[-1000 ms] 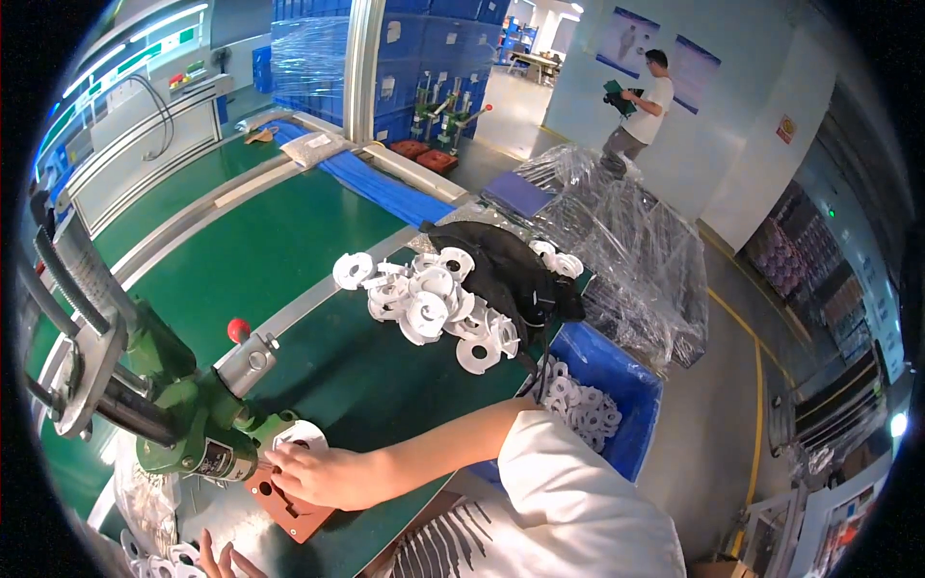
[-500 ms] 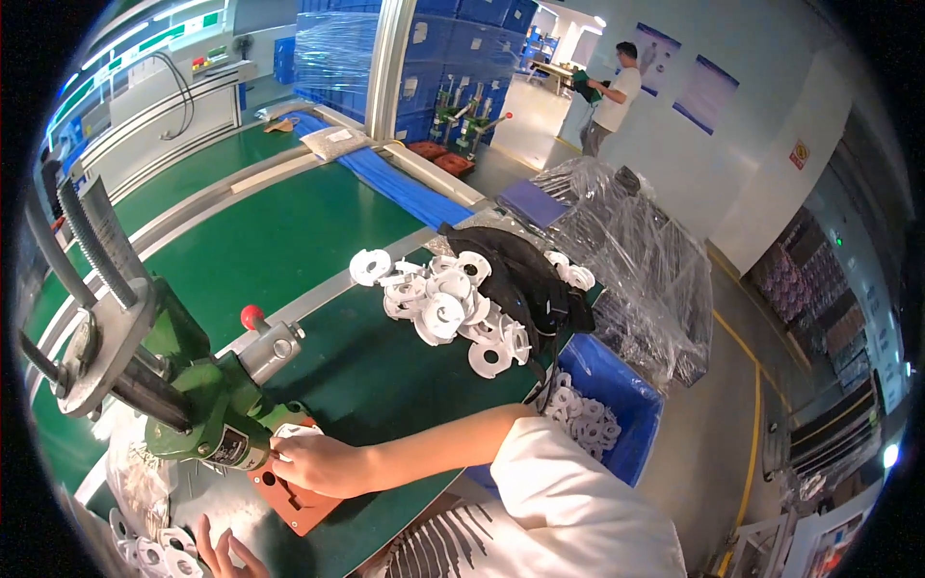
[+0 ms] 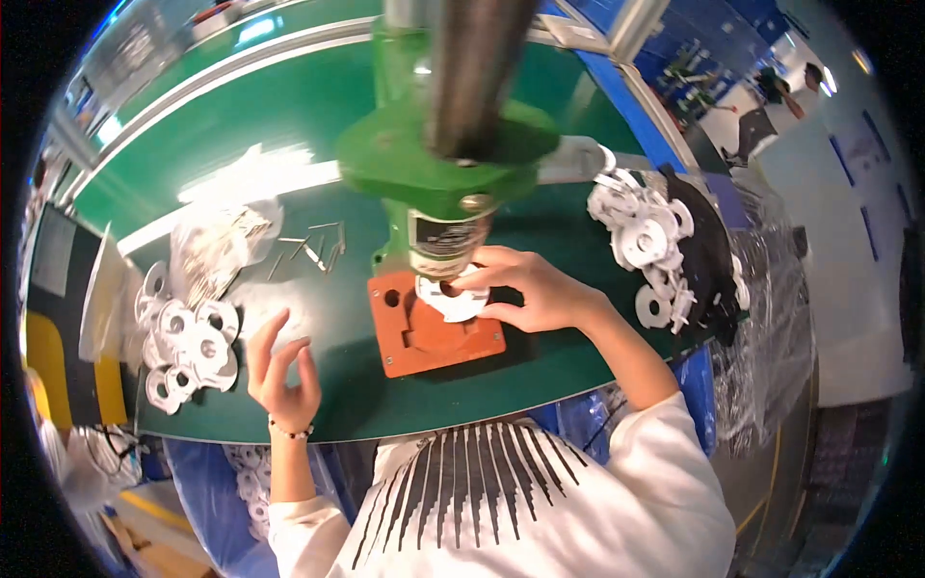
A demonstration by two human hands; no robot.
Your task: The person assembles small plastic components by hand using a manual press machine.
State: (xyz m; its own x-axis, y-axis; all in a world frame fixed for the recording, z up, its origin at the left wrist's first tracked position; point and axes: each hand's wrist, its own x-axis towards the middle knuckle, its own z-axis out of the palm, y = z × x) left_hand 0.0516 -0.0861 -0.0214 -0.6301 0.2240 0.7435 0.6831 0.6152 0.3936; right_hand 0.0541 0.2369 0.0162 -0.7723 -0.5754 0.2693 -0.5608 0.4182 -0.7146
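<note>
My right hand (image 3: 541, 294) pinches a white plastic ring-shaped part (image 3: 453, 306) between thumb and fingers. That part is over the orange-brown fixture block (image 3: 424, 358), directly beneath the green hand press (image 3: 448, 178); whether it rests in the recess I cannot tell. Left of the block, my left hand (image 3: 281, 371) is raised above the green tabletop, holding nothing, its fingers spread and slightly curled. Beside it lies a pile of white ring parts (image 3: 198, 347). A few thin metal pins (image 3: 323, 250) are scattered behind, near a clear plastic bag (image 3: 217, 246) of more pins.
Another heap of white parts (image 3: 644, 231) lies at the right, against a black bag (image 3: 715, 260). Blue lined bins (image 3: 207, 506) with white parts stand below the table edge. Plastic-wrapped goods (image 3: 771, 337) are at far right. A person (image 3: 771, 106) stands in the background.
My view has swung left and down to centre on the press. My left hand has come up further into sight. The right hand stays at the fixture, the white part now showing clearly in its fingers.
</note>
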